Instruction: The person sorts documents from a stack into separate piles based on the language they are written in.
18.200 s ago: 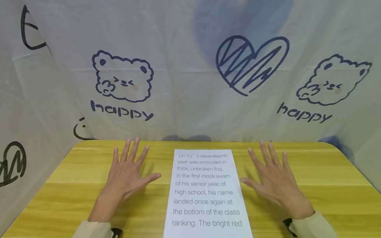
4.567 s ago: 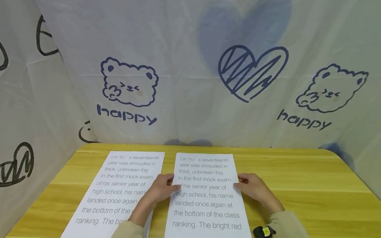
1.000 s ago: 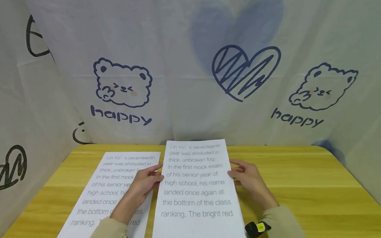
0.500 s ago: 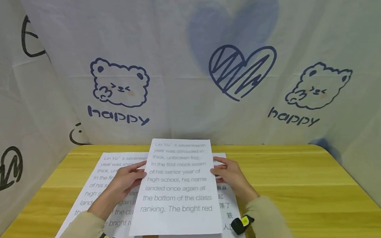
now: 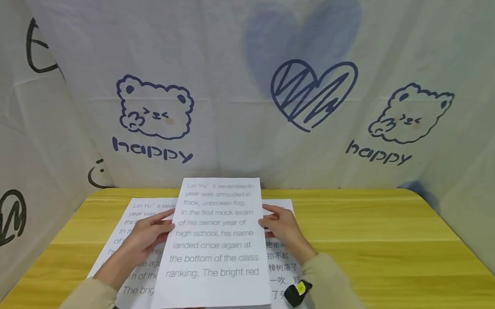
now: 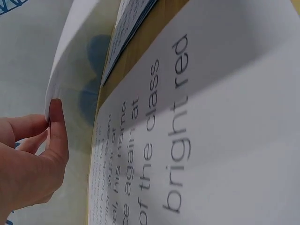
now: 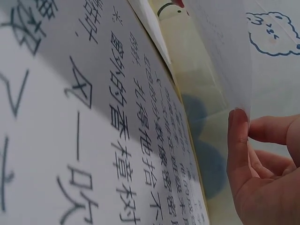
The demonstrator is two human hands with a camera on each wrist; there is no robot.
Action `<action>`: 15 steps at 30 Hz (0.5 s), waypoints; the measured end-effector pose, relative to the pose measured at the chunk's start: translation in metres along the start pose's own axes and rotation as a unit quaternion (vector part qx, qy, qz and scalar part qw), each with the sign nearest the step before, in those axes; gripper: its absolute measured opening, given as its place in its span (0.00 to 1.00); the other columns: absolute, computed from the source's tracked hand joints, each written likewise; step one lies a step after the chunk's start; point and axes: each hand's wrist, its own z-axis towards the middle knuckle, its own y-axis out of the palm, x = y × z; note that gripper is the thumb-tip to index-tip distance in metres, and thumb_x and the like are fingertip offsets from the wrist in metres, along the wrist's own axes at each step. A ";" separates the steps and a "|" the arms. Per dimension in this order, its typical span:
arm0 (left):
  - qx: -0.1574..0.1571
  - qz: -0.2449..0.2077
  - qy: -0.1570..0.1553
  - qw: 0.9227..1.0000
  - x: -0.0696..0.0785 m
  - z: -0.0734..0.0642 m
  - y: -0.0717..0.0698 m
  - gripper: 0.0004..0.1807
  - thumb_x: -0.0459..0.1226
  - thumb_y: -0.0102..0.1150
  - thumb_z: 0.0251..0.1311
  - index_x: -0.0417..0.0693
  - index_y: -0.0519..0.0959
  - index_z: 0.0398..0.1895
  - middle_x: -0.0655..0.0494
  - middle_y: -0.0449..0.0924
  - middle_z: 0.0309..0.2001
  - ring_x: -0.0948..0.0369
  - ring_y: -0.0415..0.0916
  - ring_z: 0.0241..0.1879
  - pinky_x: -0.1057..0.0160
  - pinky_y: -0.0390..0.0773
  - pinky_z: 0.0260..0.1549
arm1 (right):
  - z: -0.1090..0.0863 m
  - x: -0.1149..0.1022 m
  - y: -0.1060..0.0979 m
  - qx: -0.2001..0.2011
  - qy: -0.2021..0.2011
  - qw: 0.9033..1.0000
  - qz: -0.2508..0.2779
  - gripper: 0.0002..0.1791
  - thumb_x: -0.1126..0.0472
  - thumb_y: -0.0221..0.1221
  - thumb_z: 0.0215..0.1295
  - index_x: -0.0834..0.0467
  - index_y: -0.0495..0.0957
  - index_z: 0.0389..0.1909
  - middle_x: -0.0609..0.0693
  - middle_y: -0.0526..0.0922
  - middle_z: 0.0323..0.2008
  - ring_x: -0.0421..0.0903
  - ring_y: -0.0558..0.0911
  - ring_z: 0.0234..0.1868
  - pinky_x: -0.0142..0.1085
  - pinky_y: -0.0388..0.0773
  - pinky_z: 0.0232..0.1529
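A white sheet of paper [image 5: 217, 239] with large English text is held up off the table, tilted toward the head camera. My left hand [image 5: 146, 237] pinches its left edge between thumb and fingers; the left wrist view shows the same grip on the paper's edge. Its right edge is pinched by my right hand [image 5: 284, 228], thumb in front and fingers behind. Below it on the left lies another English sheet [image 5: 131, 304], partly covered by my left arm and the held sheet. To the right, beneath the held sheet, a page with Chinese characters [image 7: 117, 117] tops a paper stack [image 6: 129, 37].
The yellow wood-grain table [image 5: 378, 259] extends to the right of the papers. A white cloth [image 5: 238, 136] with bear and heart drawings hangs behind it and along the sides. A black band with a yellow mark [image 5: 297, 293] sits on each wrist.
Both hands have lifted the top English sheet off the middle stack and carried it left, over the sheet lying there. The Chinese page beneath has come into view. Earlier, both hands lay spread beside the stack.
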 end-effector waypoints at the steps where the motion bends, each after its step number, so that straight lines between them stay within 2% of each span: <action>1: 0.000 0.001 0.000 1.000 -0.001 0.000 -0.002 0.31 0.32 0.54 0.67 0.41 0.60 0.72 0.41 0.71 0.56 0.61 0.77 0.43 0.68 0.78 0.44 | 0.000 -0.001 0.002 -0.001 -0.002 1.000 -0.001 0.28 0.68 0.61 0.62 0.62 0.71 0.64 0.55 0.80 0.38 0.46 0.82 0.31 0.37 0.82 0.34; 7: 0.003 0.013 -0.004 1.000 -0.007 -0.002 -0.019 0.31 0.33 0.52 0.69 0.42 0.57 0.73 0.39 0.68 0.59 0.62 0.76 0.44 0.69 0.78 0.44 | 0.000 -0.004 0.018 -0.021 -0.013 1.000 0.011 0.28 0.69 0.61 0.62 0.63 0.70 0.65 0.55 0.80 0.36 0.45 0.82 0.31 0.37 0.82 0.33; 15: 0.007 0.020 -0.014 1.000 -0.013 -0.001 -0.038 0.33 0.34 0.53 0.69 0.40 0.55 0.74 0.40 0.68 0.57 0.61 0.77 0.42 0.69 0.78 0.42 | -0.002 -0.007 0.039 -0.018 -0.004 1.000 0.014 0.29 0.68 0.62 0.61 0.61 0.71 0.64 0.54 0.80 0.35 0.45 0.81 0.31 0.35 0.82 0.32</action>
